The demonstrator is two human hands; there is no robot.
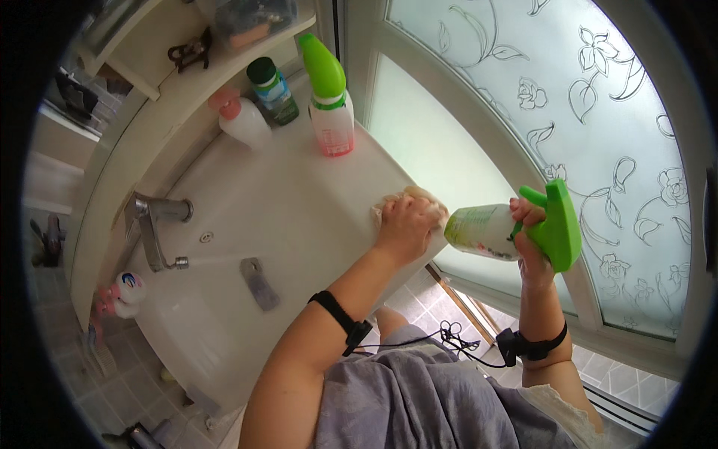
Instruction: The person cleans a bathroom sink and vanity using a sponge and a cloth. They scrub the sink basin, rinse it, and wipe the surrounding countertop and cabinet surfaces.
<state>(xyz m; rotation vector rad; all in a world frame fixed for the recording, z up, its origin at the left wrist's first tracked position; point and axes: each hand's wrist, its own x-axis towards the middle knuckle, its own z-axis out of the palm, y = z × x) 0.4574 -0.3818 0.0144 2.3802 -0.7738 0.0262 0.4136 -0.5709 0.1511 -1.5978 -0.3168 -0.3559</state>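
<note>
My left hand [405, 229] presses a crumpled pale cloth [415, 195] onto the right rim of a white washbasin [331, 207]. In my right hand [530, 244] is a white spray bottle [483, 231] with a green trigger head, gripped around the neck and tilted on its side. Its base is close to the cloth. A second spray bottle [332, 123], also green-headed, with pink at its base, stands on the basin's back corner.
A green bottle [275, 92] and a pink-topped pump bottle [244, 119] stand behind the basin by a shelf. A chrome faucet [154, 224] rises at left. A grey strip [259, 284] lies in the basin. A frosted glass door [538, 112] borders the right side. A black cable [460, 342] hangs between my forearms.
</note>
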